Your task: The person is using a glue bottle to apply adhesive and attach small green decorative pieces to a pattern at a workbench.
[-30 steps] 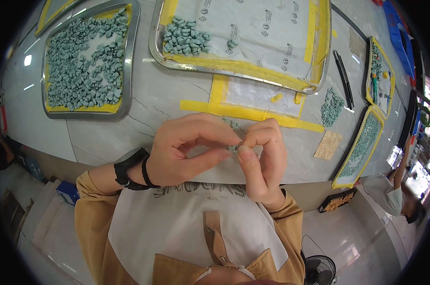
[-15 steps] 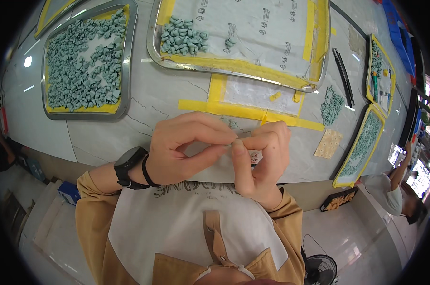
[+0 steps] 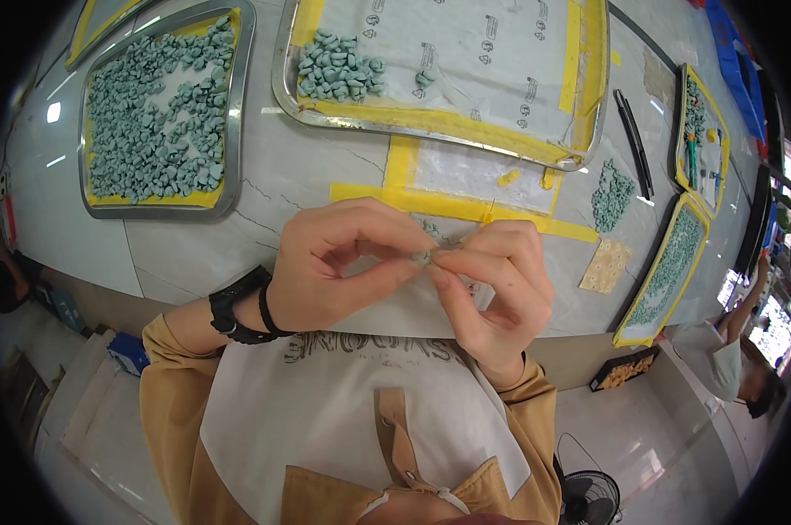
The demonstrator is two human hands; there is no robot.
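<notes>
Where yellow tape [image 3: 465,208] crosses it, pale marble tabletop [image 3: 308,175] — steel trays [image 3: 238,105].

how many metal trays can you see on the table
4, possibly 5. One full of green pieces at far left, one paper-lined at top centre, two yellow-edged ones at right, upper and lower. A yellow-edged corner at top left may be another.

Hands drawn closer to the body

The left hand [image 3: 338,262] and right hand [image 3: 491,284], pinching a small grey-green bead [image 3: 423,257], have shifted slightly lower, toward the table edge.
</notes>
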